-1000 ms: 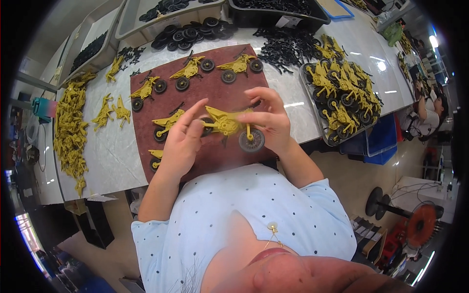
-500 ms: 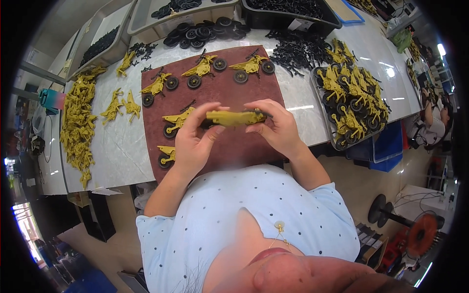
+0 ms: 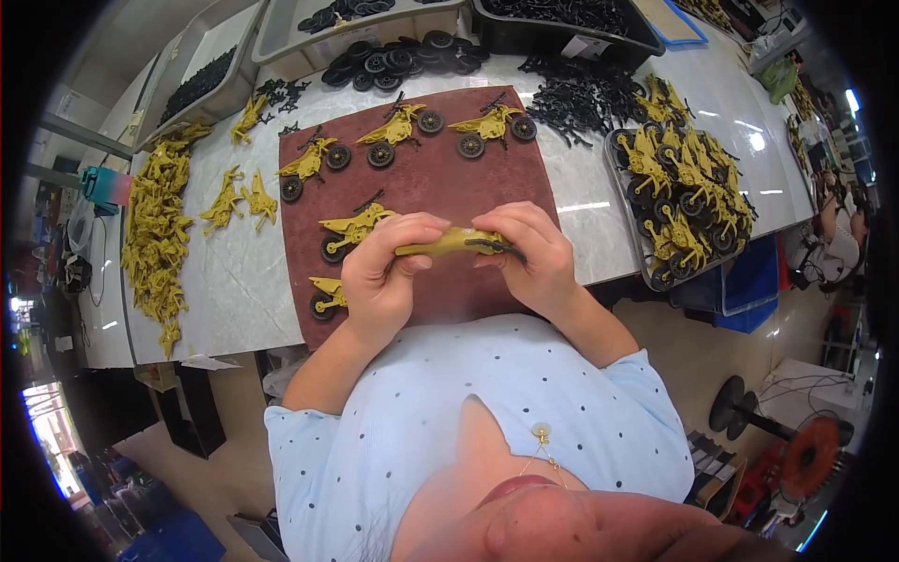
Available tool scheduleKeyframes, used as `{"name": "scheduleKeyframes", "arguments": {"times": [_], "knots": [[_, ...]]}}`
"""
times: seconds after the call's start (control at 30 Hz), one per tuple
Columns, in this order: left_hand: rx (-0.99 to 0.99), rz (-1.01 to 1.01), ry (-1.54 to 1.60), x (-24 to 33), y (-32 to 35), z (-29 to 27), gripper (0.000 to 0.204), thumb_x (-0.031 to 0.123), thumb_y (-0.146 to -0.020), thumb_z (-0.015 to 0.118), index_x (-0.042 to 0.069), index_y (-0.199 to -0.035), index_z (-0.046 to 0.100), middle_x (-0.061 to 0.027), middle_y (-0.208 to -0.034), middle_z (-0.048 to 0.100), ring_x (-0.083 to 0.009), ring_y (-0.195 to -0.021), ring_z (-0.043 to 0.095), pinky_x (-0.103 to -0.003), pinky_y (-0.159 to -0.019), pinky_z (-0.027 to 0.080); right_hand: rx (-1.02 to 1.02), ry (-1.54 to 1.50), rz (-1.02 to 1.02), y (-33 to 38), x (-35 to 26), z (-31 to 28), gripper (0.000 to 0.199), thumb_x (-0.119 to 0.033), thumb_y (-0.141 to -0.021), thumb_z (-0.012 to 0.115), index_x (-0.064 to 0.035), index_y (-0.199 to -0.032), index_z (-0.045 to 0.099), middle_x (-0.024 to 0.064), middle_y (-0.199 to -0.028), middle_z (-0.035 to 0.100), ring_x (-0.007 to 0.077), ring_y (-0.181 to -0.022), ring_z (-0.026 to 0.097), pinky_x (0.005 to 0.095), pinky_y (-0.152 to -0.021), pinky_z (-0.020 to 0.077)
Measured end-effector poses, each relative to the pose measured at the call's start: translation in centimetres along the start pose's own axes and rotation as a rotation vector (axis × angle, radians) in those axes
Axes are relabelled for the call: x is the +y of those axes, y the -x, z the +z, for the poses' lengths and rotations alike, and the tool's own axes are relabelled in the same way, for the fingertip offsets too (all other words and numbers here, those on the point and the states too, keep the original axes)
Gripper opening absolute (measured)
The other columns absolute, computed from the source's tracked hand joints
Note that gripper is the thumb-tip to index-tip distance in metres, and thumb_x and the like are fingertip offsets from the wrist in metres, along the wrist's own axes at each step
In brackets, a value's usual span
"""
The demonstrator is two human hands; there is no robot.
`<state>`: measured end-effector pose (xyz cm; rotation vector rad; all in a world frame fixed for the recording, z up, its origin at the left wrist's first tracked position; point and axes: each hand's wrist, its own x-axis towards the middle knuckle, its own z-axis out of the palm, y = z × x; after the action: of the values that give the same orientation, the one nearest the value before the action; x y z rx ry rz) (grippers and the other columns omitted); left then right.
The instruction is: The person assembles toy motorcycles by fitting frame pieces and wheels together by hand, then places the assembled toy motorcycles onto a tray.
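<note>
Both of my hands grip a yellow toy motorcycle body (image 3: 451,242), held level over the lower part of a dark red cloth mat (image 3: 449,178). My left hand (image 3: 384,276) is closed round its left end, with the fingers bent over the top. My right hand (image 3: 536,260) pinches its right end, where a thin black part (image 3: 496,246) shows. The fingers hide much of the toy. Partly built yellow motorcycles with black wheels lie on the mat, one of them (image 3: 398,131) in the upper row and another (image 3: 351,229) just beyond my left hand.
Left of the mat is a heap of yellow bodies (image 3: 154,234). Black wheels (image 3: 398,64) and small black parts (image 3: 576,94) lie along the back, before grey bins (image 3: 361,42) and a black bin (image 3: 571,39). A tray (image 3: 646,267) of motorcycles stands at the right.
The yellow body has turned in my hands, and the thin black part now shows at its right end. My left fingers have curled further over it. The whole view has shifted slightly.
</note>
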<state>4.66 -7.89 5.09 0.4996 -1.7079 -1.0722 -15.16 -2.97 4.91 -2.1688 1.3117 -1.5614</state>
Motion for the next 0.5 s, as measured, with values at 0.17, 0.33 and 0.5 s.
{"name": "scheduleKeyframes", "arguments": {"times": [0.17, 0.33, 0.5], "knots": [[-0.019, -0.154, 0.047, 0.3, -0.2, -0.4, 0.018, 0.006, -0.089, 0.062, -0.001, -0.105, 0.062, -0.0107, -0.104, 0.068, -0.0200, -0.095, 0.063, -0.029, -0.085, 0.048, -0.057, -0.046, 0.216, 0.2, -0.8, -0.3, 0.036, -0.007, -0.070, 0.080, -0.0010, -0.103, 0.066, 0.0096, -0.089, 0.062, 0.0219, -0.079, 0.062, 0.0317, -0.069, 0.0501], [-0.012, -0.129, 0.018, 0.7, -0.4, 0.2, 0.052, 0.007, -0.075, 0.077, 0.004, -0.123, 0.056, -0.0135, -0.125, 0.058, -0.0226, -0.106, 0.059, -0.030, -0.088, 0.050, -0.152, -0.180, 0.407, 0.0, -0.5, -0.9, 0.034, -0.012, -0.077, 0.077, -0.0005, -0.106, 0.064, 0.0067, -0.088, 0.062, 0.0152, -0.079, 0.060, 0.0280, -0.069, 0.0483], [-0.185, 0.170, -0.361, 0.1, -1.1, -1.0, 0.074, 0.005, -0.064, 0.085, 0.006, -0.129, 0.050, -0.0143, -0.131, 0.054, -0.0270, -0.114, 0.056, -0.034, -0.090, 0.050, -0.155, -0.722, 0.752, 0.8, 0.4, -0.6, 0.038, -0.013, -0.083, 0.074, 0.0025, -0.115, 0.059, 0.0062, -0.100, 0.064, 0.0127, -0.089, 0.062, 0.0255, -0.077, 0.0500]]}}
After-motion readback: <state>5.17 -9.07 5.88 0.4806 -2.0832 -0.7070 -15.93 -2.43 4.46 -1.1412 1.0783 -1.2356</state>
